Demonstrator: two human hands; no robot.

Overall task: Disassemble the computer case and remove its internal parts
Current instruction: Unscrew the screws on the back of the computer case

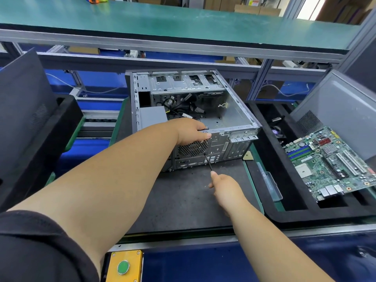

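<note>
left hand (pixel 191 132) grips top rear edge of computer case (pixel 234 110), fingers curled over rim | right hand (pixel 224 189) closed round screwdriver (pixel 208 162), shaft angled up-left, tip at rear fan grille (pixel 192 148) just under left hand | case open side up on desk (pixel 183 200) | motherboard (pixel 333 163) well right of right hand

Green-topped shelf (pixel 162 19) on aluminium frame (pixel 262 82) spans above the bench (pixel 193 200), dark mat surface. Cardboard boxes (pixel 256 9) stacked behind. Daylight enters at far right corner. Yellow button box (pixel 124 265) at near edge.
</note>
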